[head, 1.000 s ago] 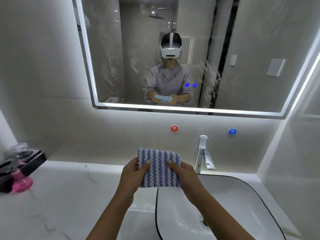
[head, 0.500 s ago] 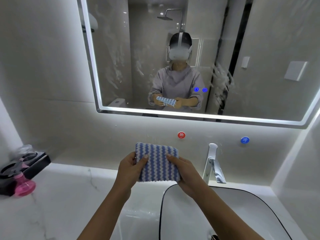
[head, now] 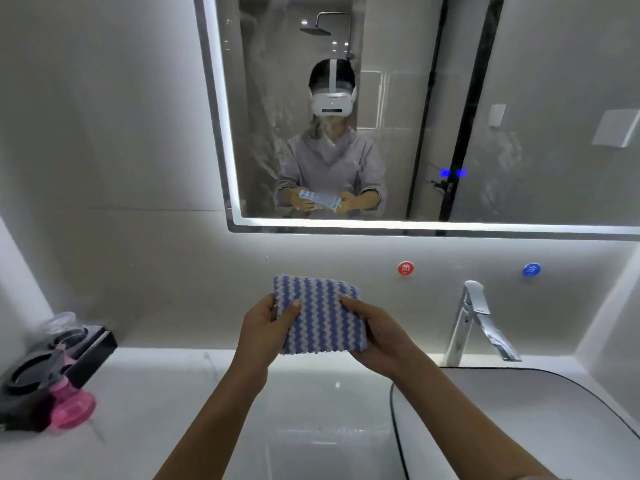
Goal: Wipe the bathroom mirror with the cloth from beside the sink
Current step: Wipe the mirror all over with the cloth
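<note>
A folded cloth (head: 320, 315) with blue and white wavy stripes is held upright in front of me, above the counter. My left hand (head: 265, 329) grips its left edge, thumb on the front. My right hand (head: 375, 332) grips its right edge and lower corner. The lit-edged bathroom mirror (head: 519, 109) hangs on the wall above, with smears and streaks on the glass. It reflects a person holding the cloth. The cloth is well below the mirror's lower edge.
A chrome faucet (head: 474, 320) stands right of my hands, behind a black-rimmed sink (head: 519, 420). Red (head: 405, 268) and blue (head: 531, 269) round markers sit on the wall. A pink spray bottle (head: 71, 407) and a black tray (head: 41, 375) rest on the white marble counter (head: 166, 403) at left.
The view has swung left: mirror, faucet and sink slid right in frame. Both hands keep hold of the cloth, now slightly higher and closer to the wall.
</note>
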`<state>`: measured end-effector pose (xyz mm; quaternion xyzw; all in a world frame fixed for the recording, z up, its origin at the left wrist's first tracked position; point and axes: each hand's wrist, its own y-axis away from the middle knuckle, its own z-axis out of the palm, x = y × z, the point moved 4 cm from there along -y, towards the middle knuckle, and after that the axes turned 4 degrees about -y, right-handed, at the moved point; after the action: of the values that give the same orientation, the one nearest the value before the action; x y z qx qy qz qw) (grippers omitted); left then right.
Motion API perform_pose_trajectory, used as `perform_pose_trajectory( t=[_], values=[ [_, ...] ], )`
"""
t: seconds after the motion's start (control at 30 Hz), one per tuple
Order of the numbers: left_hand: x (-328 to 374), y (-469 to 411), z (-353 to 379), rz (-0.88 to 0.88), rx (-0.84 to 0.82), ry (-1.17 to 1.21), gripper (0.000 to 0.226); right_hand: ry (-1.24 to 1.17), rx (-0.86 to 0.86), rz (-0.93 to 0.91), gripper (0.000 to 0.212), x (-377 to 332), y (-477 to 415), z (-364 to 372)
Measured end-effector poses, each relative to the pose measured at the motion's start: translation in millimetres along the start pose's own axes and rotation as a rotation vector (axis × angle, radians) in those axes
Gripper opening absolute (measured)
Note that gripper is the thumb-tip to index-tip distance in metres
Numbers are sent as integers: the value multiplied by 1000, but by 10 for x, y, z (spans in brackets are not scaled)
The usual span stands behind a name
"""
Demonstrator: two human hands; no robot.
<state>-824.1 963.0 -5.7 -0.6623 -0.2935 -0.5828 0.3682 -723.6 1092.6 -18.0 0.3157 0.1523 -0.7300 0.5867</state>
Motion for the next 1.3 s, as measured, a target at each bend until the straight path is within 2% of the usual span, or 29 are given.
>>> perform_pose_trajectory(
  t=[0.13, 0.27, 0.37, 0.5, 0.7, 0.83, 1.03, 1.1, 1.2, 1.3],
  values=[
    [1, -146, -344, -12, -42, -9, 16, 22, 29, -7, 41, 199, -217, 257],
    [-8, -426, -776, 8, -104, -28, 13, -9, 14, -50, 38, 398, -515, 571],
    [-5, -567, -896, 3, -131, -53, 19, 16, 12, -78, 40, 438, -651, 692],
    [23, -765, -938, 12, -155, -42, 7, -28, 47, -83, 41, 356, -803, 780],
    [180, -1211, -942, 31, -94, -54, 15, -54, 90, -189, 45, -11, -1033, 844],
    [458, -1605, -963, 180, 48, -324, 23, -106, 144, -308, 46, -328, -1144, 845],
    [721, -2036, -977, 287, 95, -514, 36, -35, 226, -559, 36, -693, -1244, 919],
    [747, -2113, -991, 338, 142, -587, 40, 60, 256, -660, 29, -800, -1280, 1010],
    [746, -2186, -987, 500, 215, -817, 56, 290, 357, -801, 39, -948, -1324, 1214],
    [681, -2349, -980, 578, 199, -1083, 72, 541, 392, -965, 41, -1107, -1387, 1451]
  ],
)
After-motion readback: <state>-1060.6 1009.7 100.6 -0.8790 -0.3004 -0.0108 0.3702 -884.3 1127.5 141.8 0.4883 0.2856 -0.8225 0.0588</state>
